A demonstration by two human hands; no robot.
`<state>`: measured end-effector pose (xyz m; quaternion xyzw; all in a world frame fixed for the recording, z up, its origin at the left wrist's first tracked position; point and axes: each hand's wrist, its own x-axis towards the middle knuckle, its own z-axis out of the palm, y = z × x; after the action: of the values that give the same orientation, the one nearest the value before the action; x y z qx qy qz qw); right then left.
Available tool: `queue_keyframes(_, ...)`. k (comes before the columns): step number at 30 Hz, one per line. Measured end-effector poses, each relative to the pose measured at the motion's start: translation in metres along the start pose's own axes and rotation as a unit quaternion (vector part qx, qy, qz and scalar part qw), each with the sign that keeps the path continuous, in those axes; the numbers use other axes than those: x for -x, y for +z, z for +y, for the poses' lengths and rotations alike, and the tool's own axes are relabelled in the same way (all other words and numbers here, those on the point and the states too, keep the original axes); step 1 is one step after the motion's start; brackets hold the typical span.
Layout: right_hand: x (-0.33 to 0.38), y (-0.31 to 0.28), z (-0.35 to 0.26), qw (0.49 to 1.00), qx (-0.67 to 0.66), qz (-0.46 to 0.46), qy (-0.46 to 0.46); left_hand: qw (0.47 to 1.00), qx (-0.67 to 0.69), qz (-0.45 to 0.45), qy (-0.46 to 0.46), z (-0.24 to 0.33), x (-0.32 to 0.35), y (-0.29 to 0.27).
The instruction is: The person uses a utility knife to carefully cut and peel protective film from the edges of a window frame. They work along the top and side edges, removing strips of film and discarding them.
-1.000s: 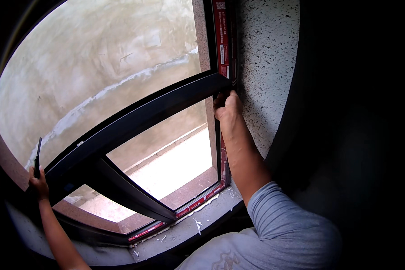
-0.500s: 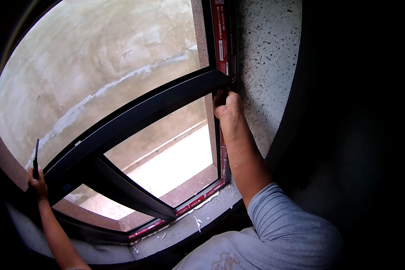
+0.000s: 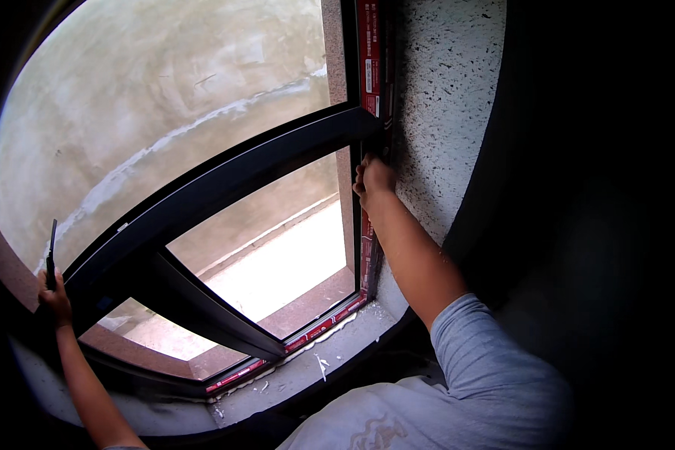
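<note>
A dark window frame (image 3: 225,176) with a wide crossbar fills the middle of the view. At its far left end, my left hand (image 3: 55,301) is closed round a slim black tool with a long thin blade (image 3: 52,244), which points upward. My right hand (image 3: 376,180) is at the right upright of the frame, just below the crossbar's end. Its fingers are curled together; whatever they may hold is hidden. Red-and-white protective tape (image 3: 370,56) covers the upright's inner edge above that hand.
A short dark mullion (image 3: 214,307) runs from the crossbar to the sill. White scraps (image 3: 322,366) lie on the grey sill (image 3: 289,385). A speckled pale wall (image 3: 450,90) flanks the window at right. Beyond the glass stands a plastered wall (image 3: 187,67).
My right hand has come down from the underside of the crossbar's end to the upright below it. The left hand still holds the bladed tool upright. The view has shifted slightly.
</note>
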<state>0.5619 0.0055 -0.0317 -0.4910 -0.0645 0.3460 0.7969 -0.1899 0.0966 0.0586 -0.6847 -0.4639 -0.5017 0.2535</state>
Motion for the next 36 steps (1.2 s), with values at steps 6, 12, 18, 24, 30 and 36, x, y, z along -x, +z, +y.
queue_keyframes(6,-0.006,-0.066,0.013,0.99,0.071,-0.111,-0.044,1.0,-0.004,0.007,0.01,0.005,-0.001,0.001)
queue_keyframes(12,0.0,-0.04,-0.005,0.993,0.086,-0.078,-0.027,1.0,-0.009,-0.008,-0.005,0.003,-0.003,0.0)
queue_keyframes(18,-0.002,-0.009,-0.003,0.998,-0.063,-0.014,-0.024,0.999,-0.024,-0.024,-0.013,-0.006,0.0,-0.003)
queue_keyframes(24,-0.012,-0.062,0.053,0.97,0.176,-0.084,-0.142,0.997,-0.055,-0.038,-0.027,-0.019,-0.005,0.003)
queue_keyframes(30,0.015,-0.259,0.22,0.911,0.391,-0.116,-0.063,0.996,-0.069,-0.054,-0.021,-0.033,-0.006,-0.009)
queue_keyframes(36,0.109,-0.493,0.321,0.827,0.499,-0.132,0.222,0.989,-0.094,-0.11,-0.038,-0.091,-0.01,-0.012)
